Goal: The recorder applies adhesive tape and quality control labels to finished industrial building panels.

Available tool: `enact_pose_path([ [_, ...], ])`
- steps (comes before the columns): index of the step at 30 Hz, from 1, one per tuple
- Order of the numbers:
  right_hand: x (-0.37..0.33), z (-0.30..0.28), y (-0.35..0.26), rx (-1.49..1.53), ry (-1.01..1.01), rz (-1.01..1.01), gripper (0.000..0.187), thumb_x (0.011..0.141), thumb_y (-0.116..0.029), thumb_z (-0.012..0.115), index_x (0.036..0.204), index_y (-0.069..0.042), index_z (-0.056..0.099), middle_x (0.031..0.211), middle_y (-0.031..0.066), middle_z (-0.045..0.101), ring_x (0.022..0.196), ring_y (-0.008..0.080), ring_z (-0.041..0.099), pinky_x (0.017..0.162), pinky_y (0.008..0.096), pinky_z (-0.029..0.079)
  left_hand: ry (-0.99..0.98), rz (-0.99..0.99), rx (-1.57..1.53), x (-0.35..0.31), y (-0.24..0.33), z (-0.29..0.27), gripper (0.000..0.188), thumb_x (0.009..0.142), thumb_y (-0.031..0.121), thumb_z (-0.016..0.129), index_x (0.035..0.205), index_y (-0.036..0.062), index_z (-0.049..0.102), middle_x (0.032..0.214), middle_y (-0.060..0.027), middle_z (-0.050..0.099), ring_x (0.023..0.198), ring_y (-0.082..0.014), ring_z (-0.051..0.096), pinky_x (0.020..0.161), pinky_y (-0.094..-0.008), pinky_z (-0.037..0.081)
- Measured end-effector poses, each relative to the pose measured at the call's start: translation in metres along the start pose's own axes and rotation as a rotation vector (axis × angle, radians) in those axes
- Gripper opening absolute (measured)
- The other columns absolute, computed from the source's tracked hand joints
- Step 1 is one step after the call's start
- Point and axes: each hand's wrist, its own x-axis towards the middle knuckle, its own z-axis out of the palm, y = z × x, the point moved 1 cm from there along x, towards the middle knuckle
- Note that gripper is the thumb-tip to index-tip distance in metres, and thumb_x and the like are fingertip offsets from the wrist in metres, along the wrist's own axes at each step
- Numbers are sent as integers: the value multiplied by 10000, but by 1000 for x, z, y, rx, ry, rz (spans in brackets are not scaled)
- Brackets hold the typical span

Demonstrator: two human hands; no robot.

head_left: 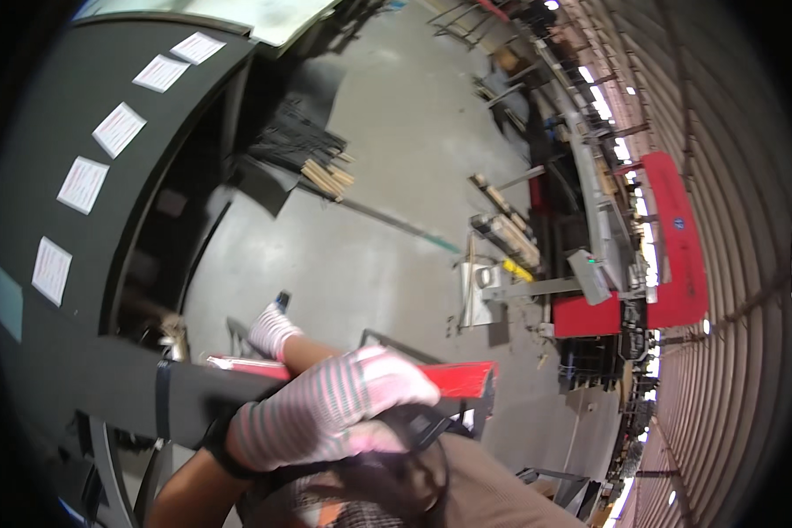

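Observation:
My left hand (pixel 312 414), in a striped pink-and-grey knitted glove with a black band at the wrist, reaches in from the lower left. Its fingers and thumb close on a dark, partly blurred black item (pixel 422 427) whose kind I cannot make out. Beyond it, my right hand (pixel 273 331), in a matching glove, seems closed around a small dark object with a bluish end (pixel 282 300). The left glove hides most of the right forearm. A red block-like piece (pixel 466 379) shows just past the left fingertips. Beneath the hands runs a dark grey beam (pixel 207 396).
A large dark panel (pixel 26 158) with several white paper labels (pixel 119 129) fills the left. Wooden strips (pixel 327 179) and dark sheets lie farther off on the grey floor (pixel 361 255). Racks, a grey stand (pixel 546 288) and red panels (pixel 678 238) stand at right.

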Motion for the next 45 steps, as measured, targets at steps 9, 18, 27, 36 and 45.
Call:
enact_pose_path([
  [9, -16, 32, 37, -395, -115, 84, 235, 866, -167, 616, 996, -53, 774, 908, 144, 754, 853, 337, 734, 719, 556, 528, 92, 58, 61, 15, 5, 9, 456, 859, 340, 717, 1181, 25, 639, 1139, -126, 662, 1065, -329, 617, 931, -433, 481],
  [18, -13, 5, 6, -325, -114, 33, 218, 872, -126, 583, 960, -38, 763, 909, 169, 752, 812, 331, 736, 662, 505, 539, -184, 151, 31, 54, -2, 27, 441, 818, 285, 740, 1177, 64, 608, 1099, -90, 627, 1035, -325, 580, 931, -420, 468],
  [27, -18, 5, -2, -266, -36, 51, 212, 873, -121, 577, 949, -43, 759, 905, 171, 751, 812, 332, 735, 663, 502, 539, -554, -50, -491, 54, -29, 43, 420, 872, 143, 700, 1268, 48, 594, 1158, -113, 602, 1108, -293, 556, 953, -389, 444],
  [36, -14, 5, 4, -138, 63, 103, 206, 874, -116, 570, 937, -47, 754, 902, 174, 750, 812, 333, 735, 664, 500, 539, -380, 11, -445, 44, -23, 39, 410, 856, 94, 691, 1255, 45, 608, 1216, -124, 591, 1156, -302, 566, 1029, -403, 424],
  [45, -8, 6, 5, -66, 132, 146, 202, 875, -110, 564, 926, -51, 750, 899, 176, 748, 812, 333, 735, 665, 498, 539, -84, -71, -247, 13, -13, 49, 395, 887, 161, 673, 1263, 54, 616, 1227, -134, 594, 1159, -305, 579, 1009, -402, 444],
])
